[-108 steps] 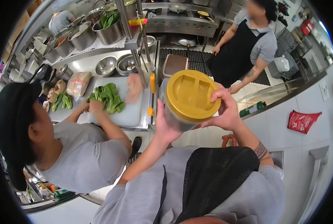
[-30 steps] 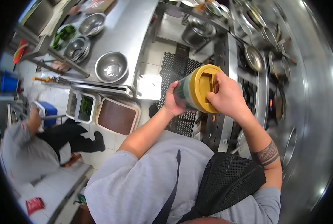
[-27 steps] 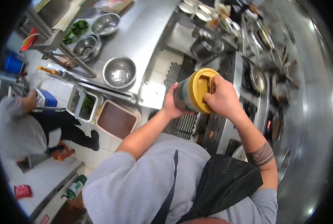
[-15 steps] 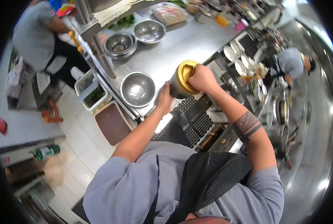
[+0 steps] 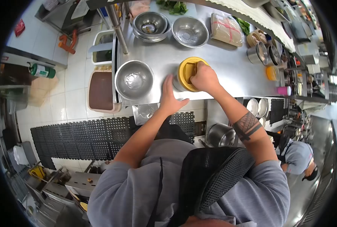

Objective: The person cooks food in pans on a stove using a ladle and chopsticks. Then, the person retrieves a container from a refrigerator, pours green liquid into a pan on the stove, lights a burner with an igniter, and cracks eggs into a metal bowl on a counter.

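A clear container with a yellow lid (image 5: 187,72) stands on or just over the steel counter (image 5: 229,81), near its front edge. My right hand (image 5: 205,77) is closed on the raised bar of that lid. Just left of the container is my left hand (image 5: 171,97), its fingers spread and thumb pointing right, at most brushing the container's side. To the left of my left hand sits an empty steel bowl (image 5: 134,80) on the counter.
Stacked bowls (image 5: 150,25), another steel bowl (image 5: 190,31) and a wrapped package (image 5: 226,29) lie farther back. Left of the counter stands a brown-filled tub (image 5: 101,90). A co-worker (image 5: 298,157) is at the right. Black mats (image 5: 89,138) cover part of the floor.
My view has turned toward the counter. The container has moved from in front of me to the counter, and my left hand has loosened from its side. My right hand still grips the lid.
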The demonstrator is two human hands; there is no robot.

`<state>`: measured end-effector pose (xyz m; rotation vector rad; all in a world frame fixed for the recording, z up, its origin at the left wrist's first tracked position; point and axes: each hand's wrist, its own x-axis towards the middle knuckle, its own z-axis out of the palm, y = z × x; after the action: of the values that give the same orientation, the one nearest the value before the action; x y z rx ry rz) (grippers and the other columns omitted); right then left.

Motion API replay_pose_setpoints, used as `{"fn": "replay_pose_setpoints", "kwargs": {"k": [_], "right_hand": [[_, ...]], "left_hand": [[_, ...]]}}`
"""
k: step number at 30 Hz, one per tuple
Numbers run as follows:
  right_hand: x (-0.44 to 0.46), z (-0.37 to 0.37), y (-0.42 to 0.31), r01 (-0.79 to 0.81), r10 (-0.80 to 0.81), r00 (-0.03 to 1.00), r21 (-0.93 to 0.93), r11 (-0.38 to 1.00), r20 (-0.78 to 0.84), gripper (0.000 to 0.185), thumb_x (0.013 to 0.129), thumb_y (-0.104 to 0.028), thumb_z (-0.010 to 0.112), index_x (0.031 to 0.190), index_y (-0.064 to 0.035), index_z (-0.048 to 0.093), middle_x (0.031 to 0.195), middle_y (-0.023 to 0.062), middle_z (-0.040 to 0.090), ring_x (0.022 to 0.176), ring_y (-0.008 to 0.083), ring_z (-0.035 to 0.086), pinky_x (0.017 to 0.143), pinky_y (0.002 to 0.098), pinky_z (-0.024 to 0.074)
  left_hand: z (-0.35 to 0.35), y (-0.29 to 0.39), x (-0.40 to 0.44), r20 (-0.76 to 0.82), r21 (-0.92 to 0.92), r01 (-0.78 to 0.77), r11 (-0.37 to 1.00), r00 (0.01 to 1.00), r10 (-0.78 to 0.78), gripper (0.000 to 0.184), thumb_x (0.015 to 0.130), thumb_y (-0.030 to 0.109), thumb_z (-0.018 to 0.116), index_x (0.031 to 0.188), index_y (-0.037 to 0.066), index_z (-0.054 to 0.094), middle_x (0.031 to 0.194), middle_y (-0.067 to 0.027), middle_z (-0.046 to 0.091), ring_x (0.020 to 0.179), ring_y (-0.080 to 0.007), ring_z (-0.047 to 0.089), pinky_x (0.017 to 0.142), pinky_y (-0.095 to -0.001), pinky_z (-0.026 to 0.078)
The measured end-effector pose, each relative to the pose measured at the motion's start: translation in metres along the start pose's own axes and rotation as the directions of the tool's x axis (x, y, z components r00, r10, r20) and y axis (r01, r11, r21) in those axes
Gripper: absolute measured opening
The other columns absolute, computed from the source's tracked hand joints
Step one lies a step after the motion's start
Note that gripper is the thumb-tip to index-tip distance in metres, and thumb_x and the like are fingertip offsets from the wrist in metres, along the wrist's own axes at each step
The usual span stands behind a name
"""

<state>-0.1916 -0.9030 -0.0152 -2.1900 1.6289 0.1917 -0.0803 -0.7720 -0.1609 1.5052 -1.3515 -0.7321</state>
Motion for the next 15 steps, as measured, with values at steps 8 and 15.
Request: {"fn": "replay_pose_setpoints", "kwargs": {"k": [8,15], "right_hand": [[-0.002,-0.002,0.013,0.096,-0.094,0.995,-0.080,0.992,0.029,0.040,0.075,-0.016,0.069,0.104,0.0097,0.058,0.089,0.0290,0.070,0.090,0.0445,0.071,0.083,0.0483,0.0567],[-0.008,-0.052,-0.001,0.070,-0.070,0.998,-0.023,0.997,0.001,0.037,0.071,-0.017,0.076,0.095,0.0064,0.061,0.082,0.0256,0.068,0.079,0.0391,0.070,0.074,0.0441,0.0552]], "left_hand": [[0.038,-0.006,0.038,-0.168,-0.112,-0.126,0.986,0.980,0.107,0.125,0.056,0.036,0.099,0.151,-0.004,0.028,0.148,-0.0281,0.041,0.139,-0.0464,0.040,0.116,-0.0496,0.036],[0.048,-0.027,0.027,0.085,-0.976,0.115,0.183,0.983,-0.165,0.126,0.068,0.038,0.094,0.163,0.013,0.015,0.164,-0.0179,0.027,0.150,-0.0362,0.031,0.120,-0.0524,0.035]]}}
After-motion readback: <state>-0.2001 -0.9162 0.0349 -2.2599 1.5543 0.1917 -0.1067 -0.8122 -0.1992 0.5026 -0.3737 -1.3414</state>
